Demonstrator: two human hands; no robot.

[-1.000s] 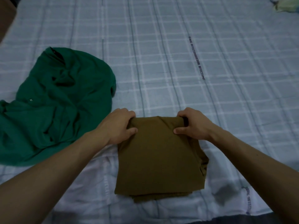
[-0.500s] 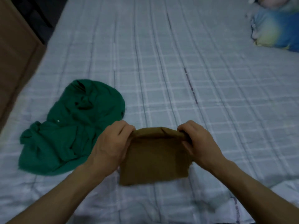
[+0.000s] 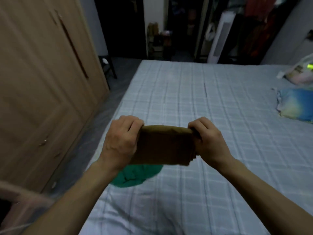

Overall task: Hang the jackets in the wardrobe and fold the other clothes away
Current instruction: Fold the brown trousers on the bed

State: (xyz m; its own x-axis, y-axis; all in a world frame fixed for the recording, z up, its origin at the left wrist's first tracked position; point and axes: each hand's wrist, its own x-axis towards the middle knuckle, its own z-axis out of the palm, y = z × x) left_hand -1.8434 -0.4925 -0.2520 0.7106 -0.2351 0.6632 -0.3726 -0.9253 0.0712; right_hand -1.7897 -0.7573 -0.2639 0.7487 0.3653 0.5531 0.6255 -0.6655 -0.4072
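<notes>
A folded brown garment (image 3: 163, 146) hangs in the air above the bed, held by its top edge. My left hand (image 3: 121, 141) grips its left corner and my right hand (image 3: 205, 139) grips its right corner. Below it a crumpled green garment (image 3: 137, 176) lies on the checked bedsheet (image 3: 194, 102), mostly hidden behind the brown garment and my left forearm.
A wooden wardrobe (image 3: 42, 78) with shut doors runs along the left, across a narrow floor strip. A blue and yellow pillow (image 3: 296, 107) and a bag (image 3: 301, 72) lie at the bed's right side. A white tower fan (image 3: 220, 34) and hanging clothes stand beyond the bed.
Both hands have lifted the folded brown garment off the bed. My head has tilted up, so the wardrobe and the far room now show.
</notes>
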